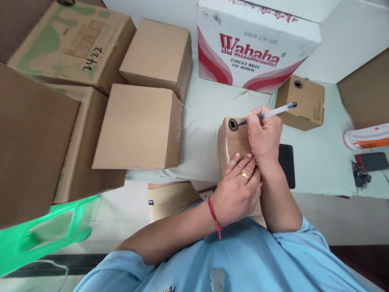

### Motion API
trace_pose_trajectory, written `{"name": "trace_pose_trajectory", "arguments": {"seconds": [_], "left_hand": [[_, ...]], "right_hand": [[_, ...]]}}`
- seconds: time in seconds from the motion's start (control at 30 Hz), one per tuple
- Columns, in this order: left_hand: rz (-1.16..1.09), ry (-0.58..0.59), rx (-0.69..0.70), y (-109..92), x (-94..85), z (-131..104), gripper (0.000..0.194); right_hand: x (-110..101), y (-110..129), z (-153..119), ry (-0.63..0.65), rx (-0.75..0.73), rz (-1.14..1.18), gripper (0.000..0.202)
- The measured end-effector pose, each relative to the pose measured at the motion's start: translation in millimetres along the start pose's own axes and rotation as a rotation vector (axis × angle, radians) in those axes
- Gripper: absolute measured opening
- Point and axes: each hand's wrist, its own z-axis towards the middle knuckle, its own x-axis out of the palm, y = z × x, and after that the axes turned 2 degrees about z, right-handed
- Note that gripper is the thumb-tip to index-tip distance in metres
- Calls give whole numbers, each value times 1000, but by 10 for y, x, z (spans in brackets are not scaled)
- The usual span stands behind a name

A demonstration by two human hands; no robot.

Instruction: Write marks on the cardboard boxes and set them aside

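Observation:
My right hand (263, 132) is closed around a pen (278, 110) with a clear white barrel and a black end. The pen's tip touches the top of a small brown cardboard box (238, 140), beside a dark ring-shaped mark (233, 124) with a black centre. My left hand (240, 182) lies flat on the near part of the same box, fingers stretched out, with a gold ring and a red string bracelet at the wrist. A white strip shows along the box's left edge. Much of the box is hidden under both hands.
Several brown boxes (139, 125) stand at the left. A white and red Wahaha carton (252, 52) is at the back. Right of it sits another small box (304, 101) with a similar mark. A black phone-like slab (286, 166), keys (361, 176) and a green plastic stool (60, 231) also show.

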Motion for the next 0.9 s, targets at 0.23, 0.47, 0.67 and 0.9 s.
{"name": "trace_pose_trajectory", "arguments": {"seconds": [0.23,0.47,0.67,0.9], "left_hand": [[-5,18,-1,4,-5,2,37],[-12,24,-6,12,0,1,37],[-1,-10,6,14,2,10,36],[-5,6,-2,4,12,9,37]], "right_hand": [[-6,-22,-5,14,17,43,19],[-2,45,11,34,23,7,20],[2,38,19,85,-3,-10,19],[6,72,36,138,-4,-1,17]]}}
